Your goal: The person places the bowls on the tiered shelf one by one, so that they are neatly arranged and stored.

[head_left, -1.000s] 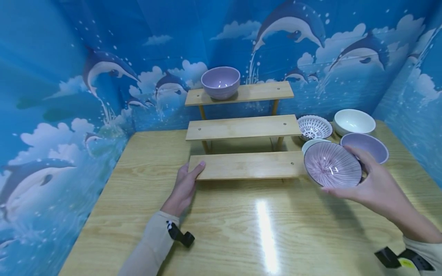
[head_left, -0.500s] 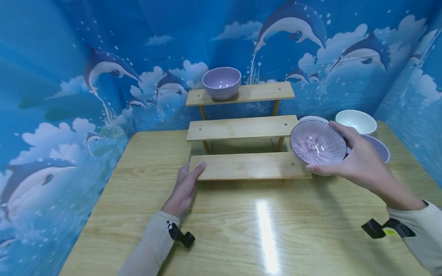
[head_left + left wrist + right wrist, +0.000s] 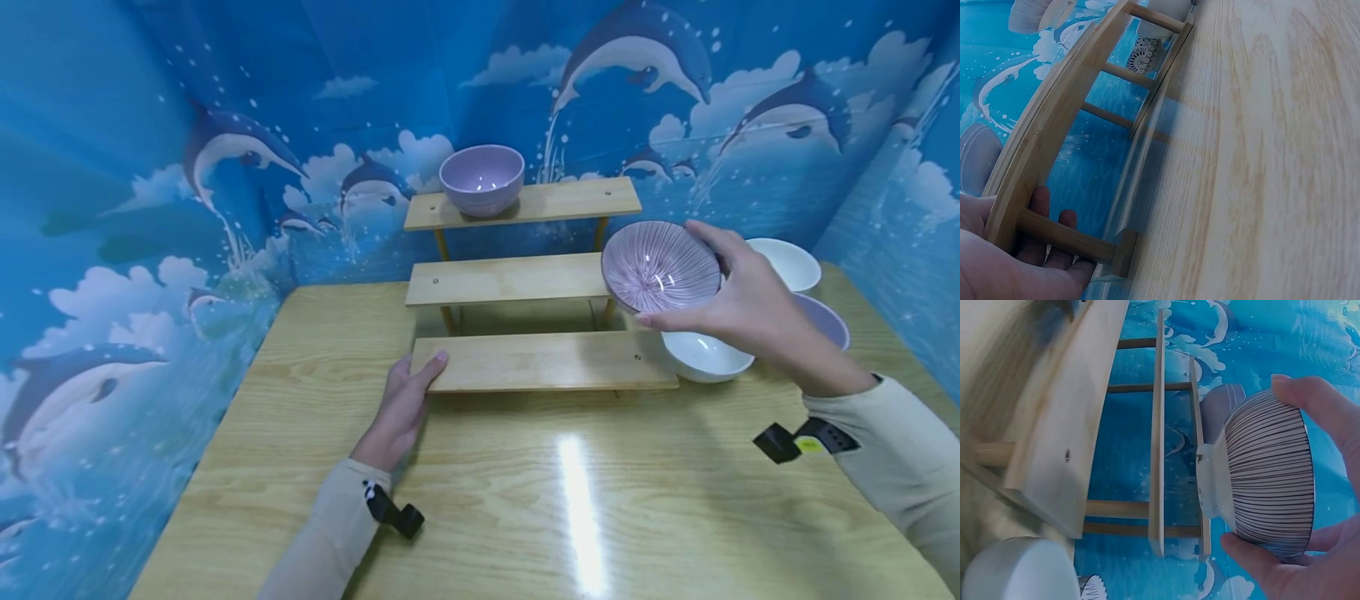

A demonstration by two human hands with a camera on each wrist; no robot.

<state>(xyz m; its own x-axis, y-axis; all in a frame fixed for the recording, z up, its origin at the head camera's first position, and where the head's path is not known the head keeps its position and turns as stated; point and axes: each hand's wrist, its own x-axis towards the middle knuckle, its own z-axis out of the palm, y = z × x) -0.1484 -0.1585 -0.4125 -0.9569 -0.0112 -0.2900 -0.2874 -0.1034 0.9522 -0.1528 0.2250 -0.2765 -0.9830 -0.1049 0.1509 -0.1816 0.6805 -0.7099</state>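
Observation:
My left hand [image 3: 401, 408] grips the left end of the lowest board of a three-step wooden display shelf [image 3: 517, 360]. Its thumb lies on top of the board; in the left wrist view the fingers [image 3: 1038, 206] curl beneath, around a leg. My right hand [image 3: 750, 292] holds a striped bowl [image 3: 660, 265] by its rim, raised over the right end of the middle board, its purple-lined inside tilted toward the head camera. From the right wrist view, dark lines run down the bowl's outside [image 3: 1269, 475] to a white foot. A purple bowl [image 3: 482, 179] stands on the top board's left part.
To the right of the shelf, a white bowl [image 3: 707, 357] stands on the table beside the lowest board. Behind my right hand, another white bowl [image 3: 787, 262] and a purple bowl [image 3: 823, 321] are partly hidden. Dolphin-printed blue sheeting [image 3: 315, 100] encloses the table [image 3: 480, 500].
My right hand has carried the striped bowl left and up, from over the bowls at the right to the middle board's right end. My left hand has stayed on the lowest board.

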